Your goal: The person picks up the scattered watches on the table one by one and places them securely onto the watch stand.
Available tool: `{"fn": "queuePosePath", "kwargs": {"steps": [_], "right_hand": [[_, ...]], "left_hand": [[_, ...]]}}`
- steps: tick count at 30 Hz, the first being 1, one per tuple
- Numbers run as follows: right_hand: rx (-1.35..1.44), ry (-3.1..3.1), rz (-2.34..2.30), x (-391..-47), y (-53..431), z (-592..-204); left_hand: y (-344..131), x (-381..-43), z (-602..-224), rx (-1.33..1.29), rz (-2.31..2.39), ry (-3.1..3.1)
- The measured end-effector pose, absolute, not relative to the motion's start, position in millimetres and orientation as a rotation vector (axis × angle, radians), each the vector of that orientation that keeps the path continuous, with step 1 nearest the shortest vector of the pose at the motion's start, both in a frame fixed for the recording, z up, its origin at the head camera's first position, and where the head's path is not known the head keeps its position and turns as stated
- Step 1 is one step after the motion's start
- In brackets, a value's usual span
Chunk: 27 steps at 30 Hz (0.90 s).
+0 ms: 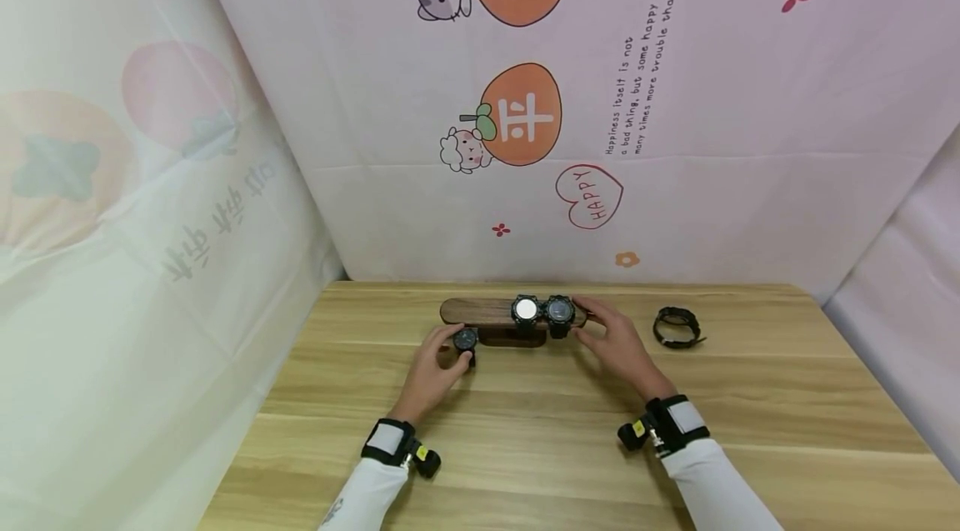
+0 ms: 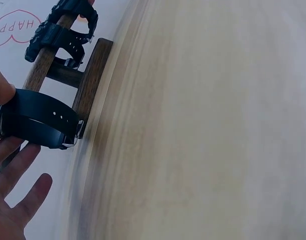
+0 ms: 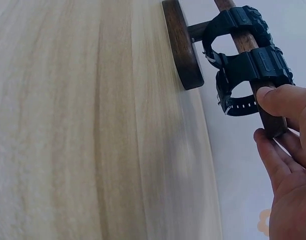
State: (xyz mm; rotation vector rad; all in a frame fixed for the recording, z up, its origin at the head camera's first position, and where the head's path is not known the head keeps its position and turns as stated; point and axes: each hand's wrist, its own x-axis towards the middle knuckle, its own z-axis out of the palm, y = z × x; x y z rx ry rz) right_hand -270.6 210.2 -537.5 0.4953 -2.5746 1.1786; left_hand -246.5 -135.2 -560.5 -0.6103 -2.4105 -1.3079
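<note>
A dark wooden T-bar watch stand [image 1: 477, 313] stands at the back of the table. Two black watches, one with a pale face [image 1: 527, 309] and one with a dark face [image 1: 559, 310], are strapped round its bar toward the right end. My left hand [image 1: 429, 377] pinches a third black watch [image 1: 465, 339] between thumb and fingers, just in front of the bar's left part. Its strap is buckled into a loop, and it overlaps the bar in the left wrist view. At the bar's right end my right hand [image 1: 619, 353] grips the wood, thumb against one side and fingers round the end.
Another black watch [image 1: 677, 327] lies with its strap looped on the wooden table [image 1: 540, 448], right of the stand. A white printed cloth [image 1: 405, 214] hangs right behind the table's back edge, with more cloth on both sides.
</note>
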Motion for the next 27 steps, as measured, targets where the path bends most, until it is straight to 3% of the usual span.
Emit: {"fn": "queuePosePath", "kwargs": {"steps": [27], "right_hand": [[0.486, -2.579, 1.180, -269, 210, -534]], "left_hand": [[-149, -253, -555, -0.573, -1.293, -2.378]]}}
